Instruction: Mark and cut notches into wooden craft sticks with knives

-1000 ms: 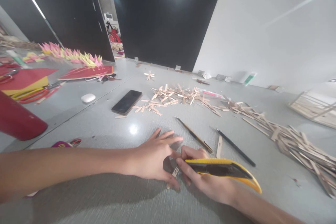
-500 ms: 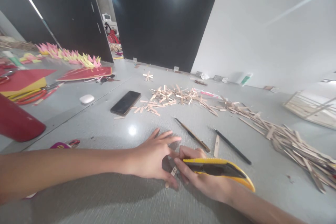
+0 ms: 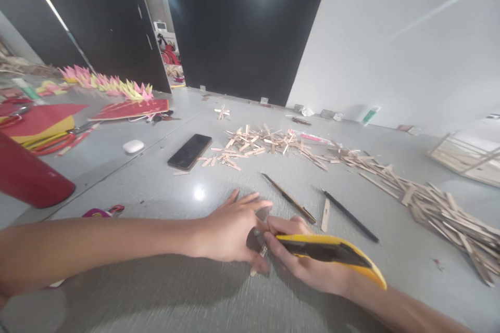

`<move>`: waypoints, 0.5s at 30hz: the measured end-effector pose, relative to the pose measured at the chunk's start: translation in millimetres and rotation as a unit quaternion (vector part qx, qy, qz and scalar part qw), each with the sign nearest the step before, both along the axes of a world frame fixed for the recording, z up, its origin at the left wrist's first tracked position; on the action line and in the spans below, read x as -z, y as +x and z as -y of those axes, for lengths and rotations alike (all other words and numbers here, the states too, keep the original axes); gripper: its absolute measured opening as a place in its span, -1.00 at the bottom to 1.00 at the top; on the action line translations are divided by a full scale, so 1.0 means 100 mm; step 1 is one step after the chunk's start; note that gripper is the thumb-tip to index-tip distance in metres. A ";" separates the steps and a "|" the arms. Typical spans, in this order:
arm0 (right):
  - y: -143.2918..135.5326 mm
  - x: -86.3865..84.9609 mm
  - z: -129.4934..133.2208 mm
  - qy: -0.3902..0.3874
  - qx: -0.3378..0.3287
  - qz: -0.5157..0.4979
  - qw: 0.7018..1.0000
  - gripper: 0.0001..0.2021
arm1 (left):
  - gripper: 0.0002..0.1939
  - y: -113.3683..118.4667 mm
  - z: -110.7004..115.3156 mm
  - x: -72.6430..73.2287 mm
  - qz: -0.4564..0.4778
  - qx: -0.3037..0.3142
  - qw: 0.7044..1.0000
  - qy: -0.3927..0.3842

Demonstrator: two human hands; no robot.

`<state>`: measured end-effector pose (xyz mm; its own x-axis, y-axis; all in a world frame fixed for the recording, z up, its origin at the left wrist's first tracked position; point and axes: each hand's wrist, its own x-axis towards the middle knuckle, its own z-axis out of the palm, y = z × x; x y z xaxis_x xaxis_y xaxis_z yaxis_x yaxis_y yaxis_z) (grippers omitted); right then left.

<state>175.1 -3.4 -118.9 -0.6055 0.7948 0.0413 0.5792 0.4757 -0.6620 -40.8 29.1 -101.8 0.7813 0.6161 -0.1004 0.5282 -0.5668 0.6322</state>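
Observation:
My right hand (image 3: pixel 300 252) is closed around a yellow and black utility knife (image 3: pixel 332 251), its blade end down between my two hands. My left hand (image 3: pixel 234 226) lies on the grey table (image 3: pixel 164 302) with several fingers stretched out; its thumb and forefinger press a small wooden stick (image 3: pixel 253 272) beside the blade. Most of the stick is hidden by the fingers and knife. Just beyond my hands lie a brown pen-like tool (image 3: pixel 289 197), a short flat stick (image 3: pixel 325 215) and a black pen-like tool (image 3: pixel 351 217).
A phone (image 3: pixel 190 151), a white case (image 3: pixel 133 146) and a red cylinder (image 3: pixel 33 174) are at the left. Cut sticks (image 3: pixel 253 140) lie ahead, and a long stick pile (image 3: pixel 441 210) is at the right. Scissors (image 3: pixel 54 143) and folded paper pieces (image 3: pixel 109 83) are at the far left.
The whole view has shifted slightly, moving the scene a little to the right. The knife and both hands stay close together, with the stick still under the left fingers.

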 end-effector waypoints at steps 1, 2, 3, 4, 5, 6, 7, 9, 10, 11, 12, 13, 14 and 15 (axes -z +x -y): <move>0.00 0.00 0.00 0.000 -0.001 -0.001 1.000 -0.62 | -0.47 0.00 0.00 0.00 0.001 0.000 1.000 0.004; 0.00 0.00 0.00 -0.003 -0.003 -0.002 1.000 -0.61 | -0.48 0.00 0.00 0.01 0.000 0.000 1.000 0.009; 0.00 -0.01 0.00 -0.008 -0.006 -0.002 1.000 -0.62 | -0.48 0.00 0.00 0.01 -0.002 -0.001 1.000 0.012; 0.00 -0.02 0.00 -0.014 -0.009 -0.002 1.000 -0.62 | -0.48 0.00 0.01 0.01 -0.005 -0.001 1.000 0.014; 0.00 -0.03 0.00 -0.019 -0.011 -0.002 1.000 -0.63 | -0.47 0.00 0.01 0.02 -0.008 -0.002 1.000 0.015; 0.01 -0.04 0.00 -0.024 -0.012 -0.001 1.000 -0.64 | -0.47 0.00 0.01 0.02 -0.009 -0.002 1.000 0.016; 0.01 -0.05 0.00 -0.027 -0.012 -0.001 1.000 -0.65 | -0.46 0.00 0.01 0.03 -0.008 0.000 1.000 0.018; 0.02 -0.05 0.01 -0.034 -0.005 -0.001 0.999 -0.65 | -0.44 -0.01 0.01 0.04 -0.003 0.002 1.000 0.020; 0.03 -0.05 0.02 -0.040 -0.001 -0.002 0.999 -0.64 | -0.42 -0.01 0.01 0.05 0.001 0.002 1.000 0.020; 0.04 -0.05 0.02 -0.047 0.003 -0.005 0.999 -0.63 | -0.41 -0.01 0.01 0.06 0.003 0.001 1.000 0.018; 0.05 -0.04 0.03 -0.057 0.006 -0.008 0.998 -0.61 | -0.39 -0.01 0.01 0.07 0.005 -0.001 1.000 0.014; 0.05 -0.04 0.03 -0.065 0.009 -0.013 0.998 -0.59 | -0.38 -0.01 0.01 0.08 0.007 -0.003 1.000 0.011; 0.06 -0.03 0.03 -0.073 0.012 -0.016 0.997 -0.58 | -0.38 -0.01 0.00 0.09 0.009 -0.003 1.000 0.008; 0.05 -0.04 0.03 -0.079 0.015 -0.018 0.997 -0.56 | -0.38 -0.01 0.01 0.10 0.011 -0.003 1.000 0.008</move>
